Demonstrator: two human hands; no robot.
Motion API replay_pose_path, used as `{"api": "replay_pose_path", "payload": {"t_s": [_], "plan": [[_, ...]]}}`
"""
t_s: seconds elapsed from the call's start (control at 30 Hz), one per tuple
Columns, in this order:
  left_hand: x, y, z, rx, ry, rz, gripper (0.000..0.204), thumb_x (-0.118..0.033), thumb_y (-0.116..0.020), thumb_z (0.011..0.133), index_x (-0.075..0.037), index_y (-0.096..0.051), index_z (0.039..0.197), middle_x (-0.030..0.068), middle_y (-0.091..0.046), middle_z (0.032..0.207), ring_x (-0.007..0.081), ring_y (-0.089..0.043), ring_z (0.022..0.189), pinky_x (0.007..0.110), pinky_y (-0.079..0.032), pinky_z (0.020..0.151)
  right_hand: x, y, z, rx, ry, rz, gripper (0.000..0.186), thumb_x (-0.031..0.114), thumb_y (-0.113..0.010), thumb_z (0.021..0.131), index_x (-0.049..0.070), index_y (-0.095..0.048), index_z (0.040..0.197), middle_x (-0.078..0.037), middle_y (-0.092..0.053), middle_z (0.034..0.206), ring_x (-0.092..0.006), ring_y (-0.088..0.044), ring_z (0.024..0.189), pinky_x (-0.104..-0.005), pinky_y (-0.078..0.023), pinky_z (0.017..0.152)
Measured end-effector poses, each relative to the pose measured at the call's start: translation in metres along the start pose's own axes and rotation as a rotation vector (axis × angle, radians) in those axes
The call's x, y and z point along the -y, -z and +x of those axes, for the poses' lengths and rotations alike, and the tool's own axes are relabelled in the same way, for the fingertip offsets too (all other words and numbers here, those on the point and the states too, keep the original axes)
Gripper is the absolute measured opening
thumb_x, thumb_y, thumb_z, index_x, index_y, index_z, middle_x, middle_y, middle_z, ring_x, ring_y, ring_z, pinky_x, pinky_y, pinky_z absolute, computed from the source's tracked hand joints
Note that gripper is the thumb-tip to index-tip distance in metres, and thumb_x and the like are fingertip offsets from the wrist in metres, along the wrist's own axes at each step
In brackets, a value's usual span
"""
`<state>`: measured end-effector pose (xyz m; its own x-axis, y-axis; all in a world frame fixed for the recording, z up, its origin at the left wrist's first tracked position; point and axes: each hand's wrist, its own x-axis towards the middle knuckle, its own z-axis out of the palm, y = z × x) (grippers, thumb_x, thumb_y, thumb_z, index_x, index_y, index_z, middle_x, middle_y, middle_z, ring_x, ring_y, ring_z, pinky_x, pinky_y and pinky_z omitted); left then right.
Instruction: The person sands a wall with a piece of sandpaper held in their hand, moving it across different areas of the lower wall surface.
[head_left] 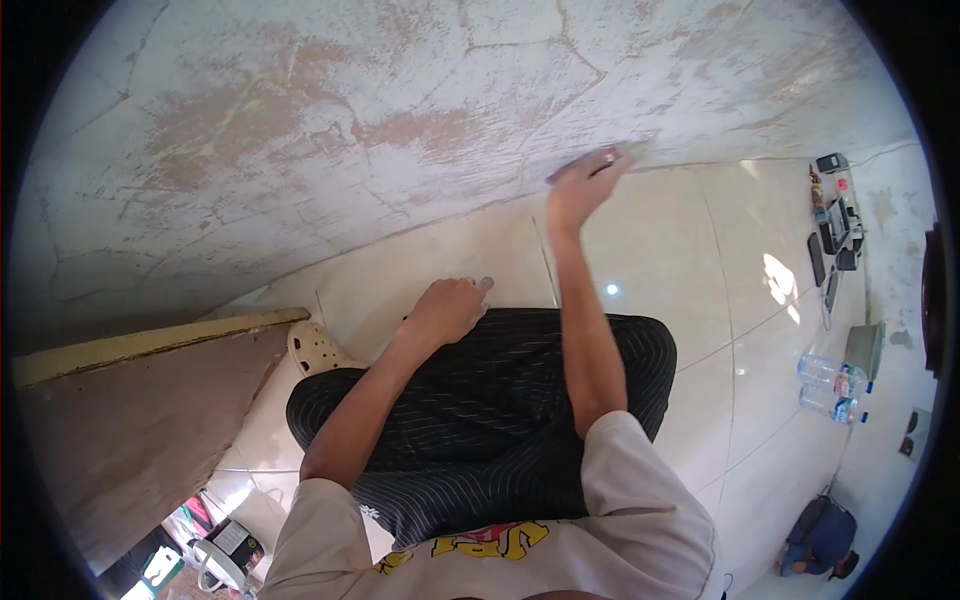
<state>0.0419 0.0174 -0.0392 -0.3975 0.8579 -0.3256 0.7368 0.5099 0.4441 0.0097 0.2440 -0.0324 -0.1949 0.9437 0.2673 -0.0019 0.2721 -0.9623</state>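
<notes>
My right hand is closed on a flat purplish piece, which looks like folded sandpaper. It presses this against the foot of the worn, cracked wall, just above the floor line; the fingers partly hide the piece. Patches of the white wall are rubbed down to a brownish layer. Over my lap, at the edge of my striped dark trousers, my left hand rests with loosely bent fingers, one stuck out to the right. Nothing shows in it.
Pale tiles cover the floor. A brown panel stands on the left beside a beige clog. Water bottles and small electronics lie at the right. A person is at lower right; a white bucket stands lower left.
</notes>
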Motion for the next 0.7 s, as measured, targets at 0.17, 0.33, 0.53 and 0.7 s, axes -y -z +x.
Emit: {"api": "replay_pose_path", "payload": {"t_s": [0.17,0.33,0.53,0.7], "plan": [[0.006,-0.003,-0.009,-0.002,0.040,0.019,0.028,-0.019,-0.060,0.092,-0.002,-0.059,0.114,0.0209,-0.066,0.085,0.0395,-0.065,0.082,0.049,-0.052,0.074,0.010,-0.002,-0.002,0.048,0.007,-0.028,0.022,0.013,-0.038,0.104,-0.004,-0.041,0.118,-0.020,-0.054,0.101,-0.0289,-0.055,0.090,-0.0427,-0.044,0.085],[0.001,-0.002,-0.004,0.002,0.029,0.000,0.028,-0.019,-0.059,0.092,-0.001,-0.057,0.114,0.0217,-0.065,0.087,0.0406,-0.064,0.083,0.050,-0.051,0.074,-0.006,0.011,0.031,-0.038,-0.092,0.181,0.016,0.012,-0.036,0.104,-0.002,-0.042,0.109,-0.014,-0.049,0.090,-0.0238,-0.050,0.080,-0.0376,-0.045,0.078],[0.006,-0.006,-0.003,-0.015,0.039,-0.017,0.028,-0.020,-0.059,0.092,-0.001,-0.058,0.113,0.0210,-0.065,0.086,0.0399,-0.065,0.083,0.050,-0.051,0.076,-0.006,-0.001,0.018,-0.060,0.066,0.083,0.019,0.015,-0.033,0.104,-0.001,-0.042,0.110,-0.011,-0.048,0.087,-0.0151,-0.049,0.066,-0.0280,-0.045,0.060],[0.002,-0.002,-0.004,0.014,0.040,-0.003,0.027,-0.019,-0.059,0.093,-0.001,-0.059,0.112,0.0204,-0.066,0.086,0.0393,-0.065,0.085,0.049,-0.051,0.076,0.005,0.000,-0.002,0.080,-0.083,0.140,0.023,0.014,-0.034,0.104,-0.004,-0.042,0.117,-0.010,-0.050,0.086,-0.0187,-0.049,0.066,-0.0320,-0.047,0.069]]}}
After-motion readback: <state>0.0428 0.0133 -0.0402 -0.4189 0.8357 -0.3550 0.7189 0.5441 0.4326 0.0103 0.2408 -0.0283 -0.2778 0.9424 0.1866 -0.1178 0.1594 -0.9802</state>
